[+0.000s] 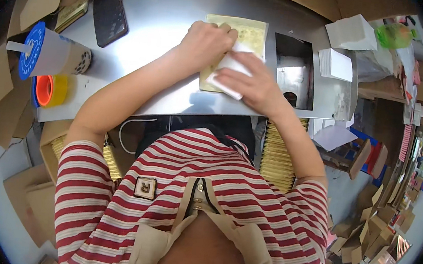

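Note:
A flat, pale yellow packet with a clear edge (254, 32) lies on the metal table (166, 15). My left hand (207, 42) rests on the packet's upper left part with its fingers curled in; whether they pinch anything is hidden. A white sheet, paper or thin cloth, (226, 86) lies bunched over the packet's lower half. On top of it, my right hand (254, 82) presses and grips it, thumb side toward my left hand.
Right of the packet is a dark rectangular opening (293, 71), with white stacks (336, 64) beyond. At left stand a drink cup (58, 56), tape rolls (52, 90) and a phone (110, 18). Rows of gold packets (278, 153) sit below the table edge.

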`<act>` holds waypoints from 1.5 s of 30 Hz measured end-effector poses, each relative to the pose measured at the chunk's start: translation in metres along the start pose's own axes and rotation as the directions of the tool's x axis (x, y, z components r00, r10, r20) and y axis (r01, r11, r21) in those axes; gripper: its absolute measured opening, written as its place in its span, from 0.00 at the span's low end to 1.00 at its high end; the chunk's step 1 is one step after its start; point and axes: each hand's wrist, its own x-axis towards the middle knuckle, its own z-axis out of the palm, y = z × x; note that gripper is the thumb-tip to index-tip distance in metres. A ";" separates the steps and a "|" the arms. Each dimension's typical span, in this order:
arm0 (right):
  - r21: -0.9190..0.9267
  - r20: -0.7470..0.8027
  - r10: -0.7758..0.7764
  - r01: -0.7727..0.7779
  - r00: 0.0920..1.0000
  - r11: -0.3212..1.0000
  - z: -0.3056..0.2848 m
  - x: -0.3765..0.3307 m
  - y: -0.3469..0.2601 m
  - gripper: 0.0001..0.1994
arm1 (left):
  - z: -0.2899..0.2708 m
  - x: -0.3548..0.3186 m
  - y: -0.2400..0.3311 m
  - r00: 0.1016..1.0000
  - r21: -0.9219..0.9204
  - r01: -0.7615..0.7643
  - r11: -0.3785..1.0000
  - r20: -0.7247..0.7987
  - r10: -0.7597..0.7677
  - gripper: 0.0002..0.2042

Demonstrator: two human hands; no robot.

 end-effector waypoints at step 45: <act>0.589 -0.445 0.885 -0.701 0.135 0.402 -0.064 -0.019 0.040 0.12 | -0.016 -0.018 -0.002 0.962 -0.452 0.272 0.850 0.137 -0.235 0.07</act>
